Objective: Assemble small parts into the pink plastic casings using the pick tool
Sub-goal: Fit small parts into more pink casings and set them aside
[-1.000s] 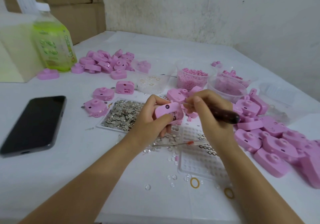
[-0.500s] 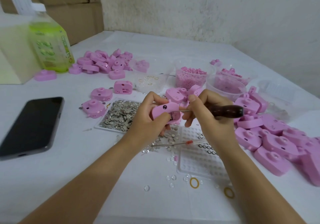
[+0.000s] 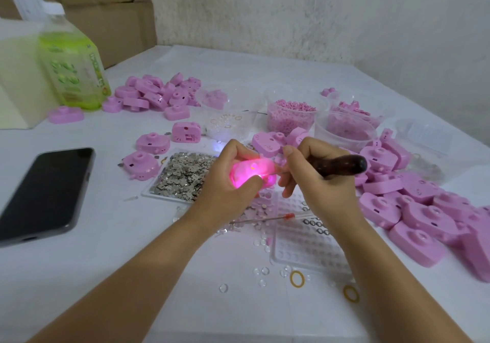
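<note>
Holds a glowing pink casing (image 3: 252,169) in the curled left hand (image 3: 228,189), just above the middle of the bench (image 3: 106,263). Grips the dark wooden handle of a pick tool (image 3: 342,166) in the closed right hand (image 3: 320,191), thin metal tip at the casing's right end. Directly below: a tray of silver bits (image 3: 183,175) and a clear dimpled tray (image 3: 305,247). Along the right edge, a heap of pink casings (image 3: 424,218); toward the far left corner, a second heap (image 3: 153,93). Near the left edge, a phone (image 3: 45,194).

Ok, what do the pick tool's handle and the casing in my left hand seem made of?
Pick tool handle: probably varnished wood, dark reddish-brown with a glossy highlight, though it could be plastic. Pink casing: translucent matte plastic, since light glows through its shell.
</note>
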